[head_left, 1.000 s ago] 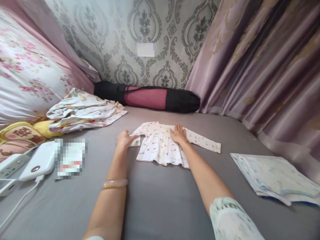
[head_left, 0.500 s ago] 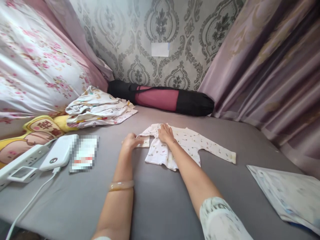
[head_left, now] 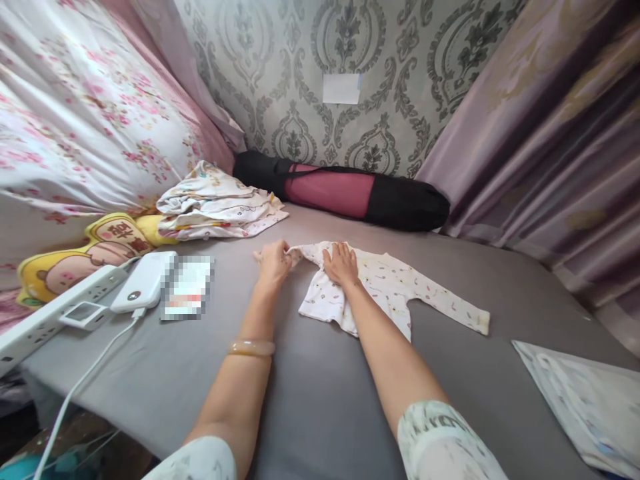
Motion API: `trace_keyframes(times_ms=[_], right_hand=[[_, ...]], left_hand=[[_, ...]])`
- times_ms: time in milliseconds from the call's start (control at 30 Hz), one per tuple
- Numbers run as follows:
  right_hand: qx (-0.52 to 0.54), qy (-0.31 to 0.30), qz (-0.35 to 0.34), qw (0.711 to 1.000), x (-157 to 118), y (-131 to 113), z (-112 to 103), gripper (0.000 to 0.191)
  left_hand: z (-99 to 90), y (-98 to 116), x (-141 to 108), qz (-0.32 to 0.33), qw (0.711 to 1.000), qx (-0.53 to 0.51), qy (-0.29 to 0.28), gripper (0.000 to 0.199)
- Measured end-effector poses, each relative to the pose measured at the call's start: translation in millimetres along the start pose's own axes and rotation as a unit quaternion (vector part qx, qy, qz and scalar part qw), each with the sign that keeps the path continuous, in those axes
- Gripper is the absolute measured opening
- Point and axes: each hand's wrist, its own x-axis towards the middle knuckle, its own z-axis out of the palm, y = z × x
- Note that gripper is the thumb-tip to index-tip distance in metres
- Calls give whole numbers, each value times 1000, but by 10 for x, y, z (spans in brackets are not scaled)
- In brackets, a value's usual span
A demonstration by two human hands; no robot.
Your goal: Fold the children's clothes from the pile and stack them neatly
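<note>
A small white patterned shirt (head_left: 380, 283) lies on the grey sheet (head_left: 320, 393), its right-hand sleeve stretched out towards the right. My left hand (head_left: 274, 261) is closed on the end of the other sleeve, which is bunched and partly hidden by the fingers. Flat on the shirt's upper left part rests my right hand (head_left: 342, 265), fingers spread, pressing on the cloth near the shoulder.
Behind the shirt lies a long black and red bag (head_left: 330, 192). At the left are folded clothes (head_left: 220, 207), a yellow cushion (head_left: 75, 267), a power strip (head_left: 55, 313), a white power bank (head_left: 145, 281) and a blurred-out item (head_left: 189, 287). A flat package (head_left: 585, 400) lies right.
My left hand has lifted and drawn in the sleeve, whose cuff no longer lies flat below it. My right hand stays on the shirt with its fingers more spread. The view has shifted.
</note>
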Motion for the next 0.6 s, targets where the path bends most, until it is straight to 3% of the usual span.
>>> trace_keyframes(times_ms=[100,200,267,367,467,600], right_hand=[[-3,8,-3,1000,-13,-10,3,64],[-12,3,-1,1000,-15,-17,3,65],[-18,0,-2,1000,-11,-16,4,65],[-22,1,-6,1000,-6,-10,7,66],[-26,2,-9,1000,-2,-7,16,65],[-32,1,-8,999,-2,-13,17,64]], left_hand=[[-56,-17,73,53,992,39,106,25],[-43,-194,147,133,971,81,181,24],[-3,-387,170,185,961,115,171,25],[51,-691,161,224,957,154,103,27],[61,-880,155,186,968,158,54,32],[70,-872,266,-1,995,92,24,34]])
